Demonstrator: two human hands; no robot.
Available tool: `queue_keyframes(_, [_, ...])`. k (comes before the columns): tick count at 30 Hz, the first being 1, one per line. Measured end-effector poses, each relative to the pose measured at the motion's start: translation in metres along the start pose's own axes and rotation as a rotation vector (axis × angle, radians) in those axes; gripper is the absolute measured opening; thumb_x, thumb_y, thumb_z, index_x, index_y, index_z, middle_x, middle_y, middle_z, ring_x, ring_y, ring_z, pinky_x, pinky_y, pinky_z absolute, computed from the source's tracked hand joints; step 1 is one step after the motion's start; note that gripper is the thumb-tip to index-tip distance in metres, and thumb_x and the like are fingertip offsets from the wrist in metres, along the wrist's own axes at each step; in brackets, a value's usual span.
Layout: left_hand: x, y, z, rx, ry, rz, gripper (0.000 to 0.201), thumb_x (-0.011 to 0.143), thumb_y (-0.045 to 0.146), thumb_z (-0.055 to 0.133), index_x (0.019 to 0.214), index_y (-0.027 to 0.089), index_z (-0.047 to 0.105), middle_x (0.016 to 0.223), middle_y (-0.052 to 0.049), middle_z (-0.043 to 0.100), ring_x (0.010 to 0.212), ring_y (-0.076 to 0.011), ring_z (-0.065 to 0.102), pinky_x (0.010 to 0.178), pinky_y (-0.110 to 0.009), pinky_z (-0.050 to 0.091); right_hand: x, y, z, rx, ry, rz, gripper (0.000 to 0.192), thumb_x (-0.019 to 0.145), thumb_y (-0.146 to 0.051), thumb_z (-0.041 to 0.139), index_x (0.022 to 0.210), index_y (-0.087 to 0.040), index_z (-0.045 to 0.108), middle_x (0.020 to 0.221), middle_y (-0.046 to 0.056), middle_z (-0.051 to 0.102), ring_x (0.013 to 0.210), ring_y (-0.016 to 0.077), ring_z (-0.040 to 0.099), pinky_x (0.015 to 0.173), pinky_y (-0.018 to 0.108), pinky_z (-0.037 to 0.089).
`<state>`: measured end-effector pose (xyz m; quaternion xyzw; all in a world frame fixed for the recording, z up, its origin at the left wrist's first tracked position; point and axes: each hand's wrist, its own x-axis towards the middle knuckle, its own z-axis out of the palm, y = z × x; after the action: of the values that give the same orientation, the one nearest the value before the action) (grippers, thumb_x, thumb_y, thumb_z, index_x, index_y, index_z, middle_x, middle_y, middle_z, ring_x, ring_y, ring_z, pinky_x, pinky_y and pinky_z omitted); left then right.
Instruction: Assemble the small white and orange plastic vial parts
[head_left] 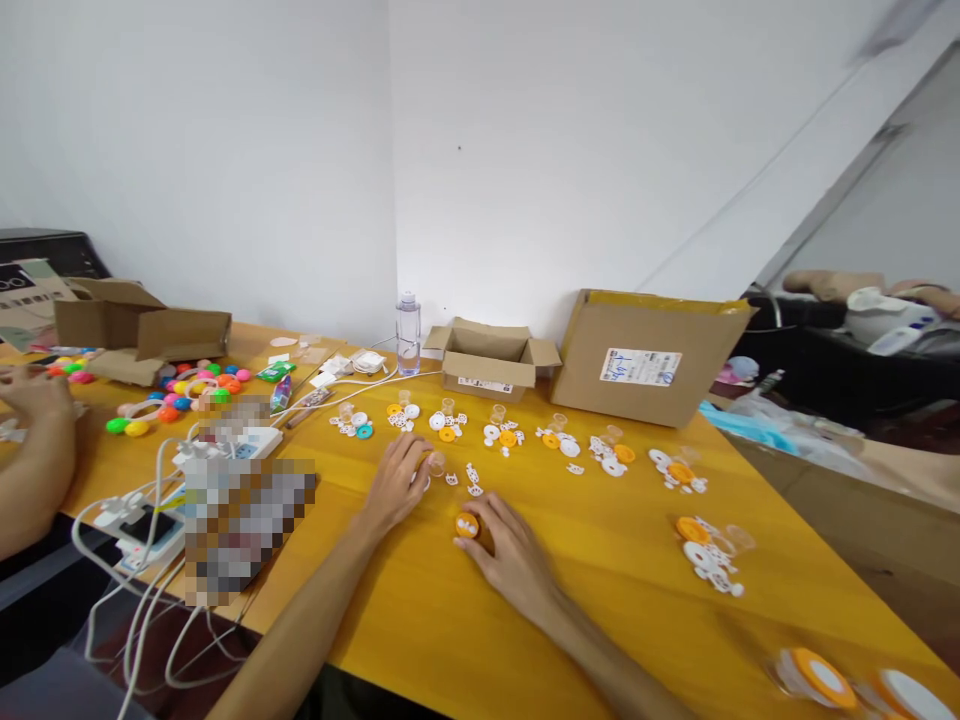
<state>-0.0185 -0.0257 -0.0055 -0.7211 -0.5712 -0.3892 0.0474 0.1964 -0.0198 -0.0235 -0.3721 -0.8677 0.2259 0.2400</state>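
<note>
Near the middle of the yellow counter (615, 590), the right hand (510, 555) rests over a small orange disc (466, 525) with a white piece seated on it. Its fingers (487, 512) are curled lightly round the disc's right edge, nearly closed on it. The disc looks like thin, stiff plastic: very light, smooth, likely to skid on the counter, so it is best pinched by its rim rather than pressed on the white piece, which seems delicate. Just to the far left of it, the left hand (396, 482) lies flat-ish with fingers bent, the tips touching a small clear cup (436, 462); whether they truly grip it cannot be told. Scattered white bits (472, 478) lie between the two hands. Farther off runs a row of small part sets (502, 432), before an open cardboard box (489, 362).
</note>
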Motion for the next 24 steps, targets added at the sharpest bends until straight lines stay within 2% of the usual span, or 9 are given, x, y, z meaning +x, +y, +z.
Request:
queue_keyframes(8, [-0.002, 0.006, 0.001, -0.05, -0.073, 0.015, 0.024, 0.101, 0.03, 0.036, 0.108, 0.023, 0.058, 0.11, -0.007, 0.062, 0.102, -0.0215, 0.06, 0.092, -0.035, 0.048, 0.0, 0.002, -0.003, -0.046, -0.013, -0.064, 0.015, 0.091, -0.026, 0.059, 0.106, -0.024, 0.061, 0.103, 0.006, 0.064, 0.097, 0.0233, 0.064, 0.085, 0.036, 0.052])
queue_keyframes(12, [-0.001, 0.004, 0.005, -0.094, -0.093, -0.01, 0.028, 0.101, 0.035, 0.039, 0.122, 0.023, 0.054, 0.118, -0.009, 0.061, 0.106, -0.023, 0.059, 0.094, -0.037, 0.048, -0.002, 0.003, -0.005, -0.062, 0.002, -0.102, 0.019, 0.091, -0.028, 0.061, 0.109, -0.026, 0.06, 0.108, 0.006, 0.064, 0.1, 0.0233, 0.064, 0.088, 0.036, 0.052])
queue_keyframes(19, [0.007, -0.004, 0.013, -0.197, -0.114, -0.067, 0.033, 0.101, 0.038, 0.038, 0.127, 0.024, 0.052, 0.116, -0.009, 0.061, 0.109, -0.0229, 0.058, 0.097, -0.038, 0.046, -0.003, 0.001, -0.004, -0.148, 0.053, -0.081, 0.023, 0.092, -0.036, 0.061, 0.113, -0.026, 0.06, 0.112, 0.008, 0.064, 0.105, 0.025, 0.063, 0.094, 0.04, 0.051])
queue_keyframes(24, [0.007, -0.009, 0.016, -0.215, -0.117, -0.064, 0.032, 0.1, 0.036, 0.039, 0.126, 0.024, 0.053, 0.113, -0.008, 0.062, 0.103, -0.0223, 0.06, 0.095, -0.038, 0.047, -0.003, 0.0, -0.003, -0.147, 0.061, -0.045, 0.028, 0.09, -0.043, 0.063, 0.113, -0.026, 0.059, 0.113, 0.008, 0.064, 0.106, 0.0258, 0.063, 0.093, 0.041, 0.052])
